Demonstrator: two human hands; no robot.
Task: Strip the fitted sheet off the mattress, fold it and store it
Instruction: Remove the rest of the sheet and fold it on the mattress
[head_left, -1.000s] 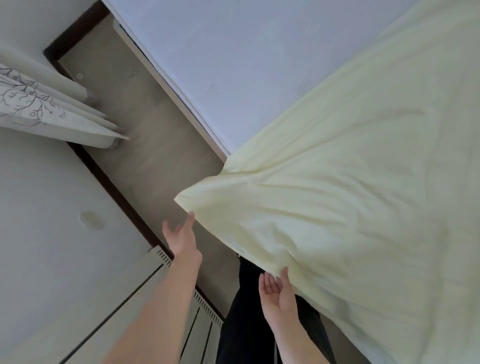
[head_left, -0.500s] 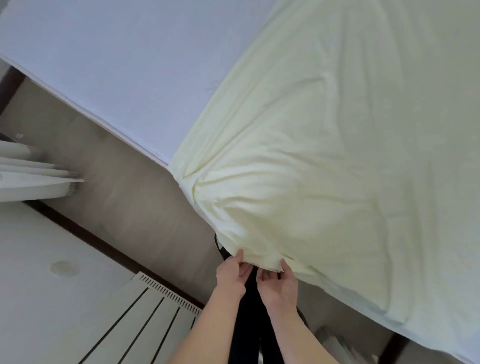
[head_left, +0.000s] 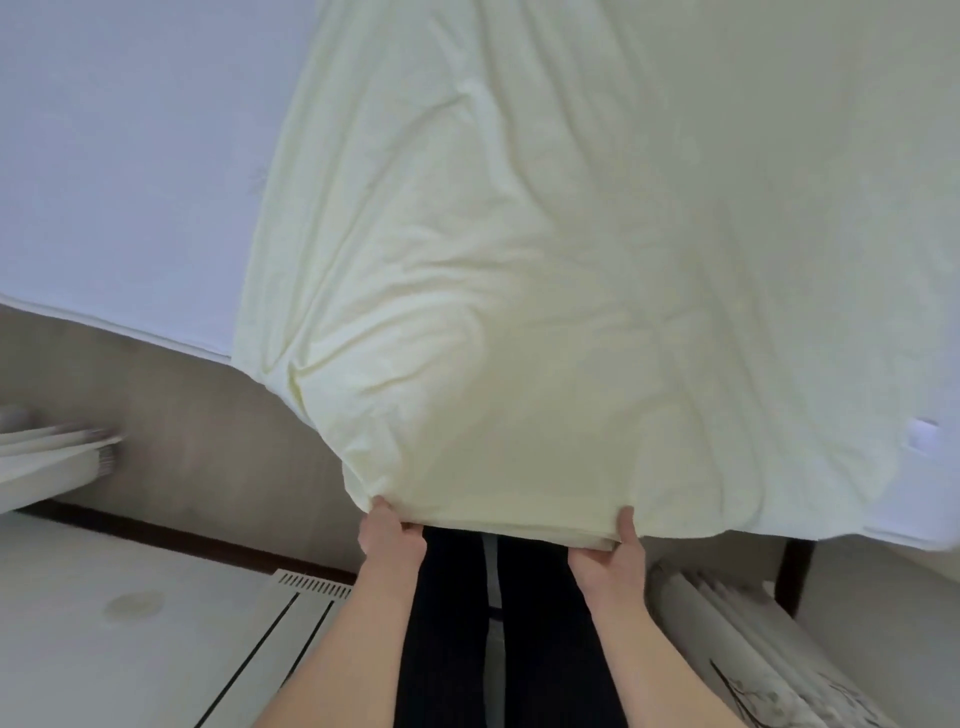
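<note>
At the near edge of the mattress, the left hand and right hand each grip the hem of the pale yellow fitted sheet, hands apart; curtains blur at left, dark trousers below, fingers hidden under cloth

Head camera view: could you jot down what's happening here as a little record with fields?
sheet: pale yellow fitted sheet, wrinkled, partly pulled off the bed
mattress: white mattress, bare at the left
left hand: left hand grips the sheet's near edge
right hand: right hand grips the same edge, apart from the left
person: stands at the bed's near side, dark trousers below
curtains: curtains at the left, blurred
stage: stripping under way, no folding yet
</note>
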